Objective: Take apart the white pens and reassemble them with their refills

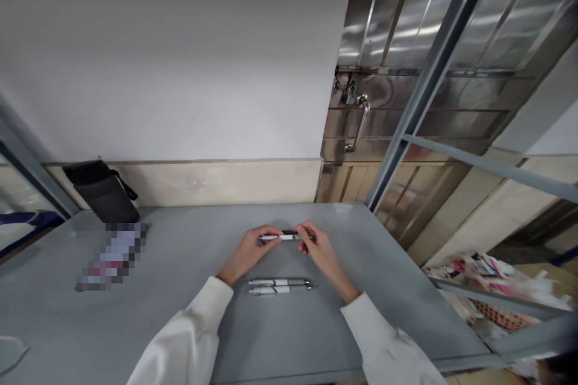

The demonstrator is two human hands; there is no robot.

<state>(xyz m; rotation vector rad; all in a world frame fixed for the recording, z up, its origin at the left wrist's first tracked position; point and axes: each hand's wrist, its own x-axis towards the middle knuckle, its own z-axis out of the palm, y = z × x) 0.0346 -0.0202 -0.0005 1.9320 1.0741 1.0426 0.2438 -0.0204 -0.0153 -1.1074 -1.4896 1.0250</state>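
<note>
Pen point(284, 236) pinched at both ends: left hand point(247, 251) and right hand point(318, 248) fingers closed on it. Light, stiff, slick barrel; end grips suit it.

Soft, even light fills the scene, throwing only faint shadows under the hands onto the grey table point(180, 325), while bright glare streaks the steel door point(406, 42) above it, straight lines bow toward the edges, and 1 patch left of the hands is pixelated.
</note>
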